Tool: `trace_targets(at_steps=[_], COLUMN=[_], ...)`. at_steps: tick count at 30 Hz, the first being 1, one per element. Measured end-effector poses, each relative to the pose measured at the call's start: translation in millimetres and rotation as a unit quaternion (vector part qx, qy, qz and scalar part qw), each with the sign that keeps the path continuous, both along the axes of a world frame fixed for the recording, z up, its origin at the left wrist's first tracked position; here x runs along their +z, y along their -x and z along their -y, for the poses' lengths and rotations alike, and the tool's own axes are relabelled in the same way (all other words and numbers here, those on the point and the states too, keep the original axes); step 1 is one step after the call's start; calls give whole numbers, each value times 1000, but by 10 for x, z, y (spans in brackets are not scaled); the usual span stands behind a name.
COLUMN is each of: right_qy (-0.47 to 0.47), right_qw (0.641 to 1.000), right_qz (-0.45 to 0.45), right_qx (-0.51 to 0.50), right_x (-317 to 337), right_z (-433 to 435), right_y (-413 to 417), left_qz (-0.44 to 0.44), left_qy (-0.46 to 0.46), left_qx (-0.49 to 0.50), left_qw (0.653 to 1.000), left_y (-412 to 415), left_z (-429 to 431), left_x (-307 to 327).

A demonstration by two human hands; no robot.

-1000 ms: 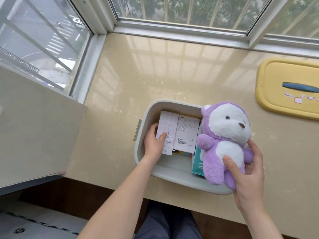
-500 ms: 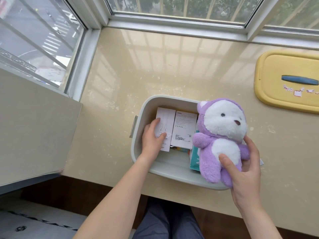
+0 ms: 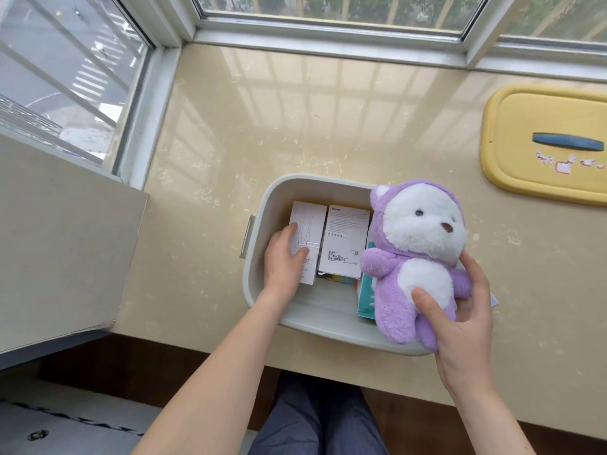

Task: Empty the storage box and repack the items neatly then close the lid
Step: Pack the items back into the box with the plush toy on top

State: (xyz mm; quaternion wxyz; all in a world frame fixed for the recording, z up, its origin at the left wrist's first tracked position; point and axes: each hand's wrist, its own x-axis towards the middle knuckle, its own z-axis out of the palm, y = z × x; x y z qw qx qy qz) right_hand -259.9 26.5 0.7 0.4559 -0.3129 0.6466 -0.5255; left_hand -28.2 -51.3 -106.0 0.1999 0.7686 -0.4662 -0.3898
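Reference landmark: storage box [image 3: 282,198], pale grey, open, standing on the beige counter [image 3: 295,110] at its near edge.

Left hand [image 3: 284,261]: we find it inside the box at the left end, on a narrow white carton [image 3: 310,221]. The thumb lies across the carton's top face and the forefinger runs along its left edge. The other fingers are hidden between the carton and the box wall. We read this as a grip on the carton. The carton lies flat in the box.

Right hand [image 3: 460,310]: wrapped round the purple plush toy [image 3: 423,244], thumb on its white belly, fingers behind its arm and back. The toy is upright, face towards the camera, over the right end of the box. Its feet overlap the near-right corner of the rim. We cannot tell whether it touches the rim.

Also in the box:
- A wider white carton [image 3: 345,244] with a barcode, just right of the narrow one, edges touching.
- A teal packet [image 3: 366,290] at the right end, partly covered by the toy.
- A colourful item [image 3: 338,279] showing from under the wider carton; too little is visible to identify it.

Outside the box: a yellow lid [image 3: 542,119] with a blue handle [image 3: 570,141] lies flat on the counter, well apart, to the far right. A grey side latch [image 3: 247,236] sits on the box's left wall.
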Motion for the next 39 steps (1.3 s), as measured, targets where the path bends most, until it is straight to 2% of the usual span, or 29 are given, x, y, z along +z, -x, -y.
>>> trace_targets(at_steps=[4, 13, 20, 28, 33, 39], right_qy=[-1, -6, 13, 73, 92, 68], right_qw=[1000, 1000, 999, 992, 985, 982], right_qz=[1, -1, 3, -7, -30, -30], right_qx=[1, -14, -48, -103, -143, -174], right_x=[-7, -20, 263, 1105, 1379, 1392], right_z=[-15, -73, -70, -235, -527, -939], right_y=[10, 4, -9, 78, 268, 656], left_qz=[19, 28, 44, 81, 84, 88], left_qy=[-5, -38, 81, 261, 285, 252], left_qx=[5, -47, -126, -222, -254, -299], left_qw=[1000, 998, 988, 936, 920, 916], left_y=[-17, 11, 16, -56, 28, 304], left_z=[-17, -22, 13, -167, -449, -875], left_x=[-23, -34, 592, 1750, 2108, 2033])
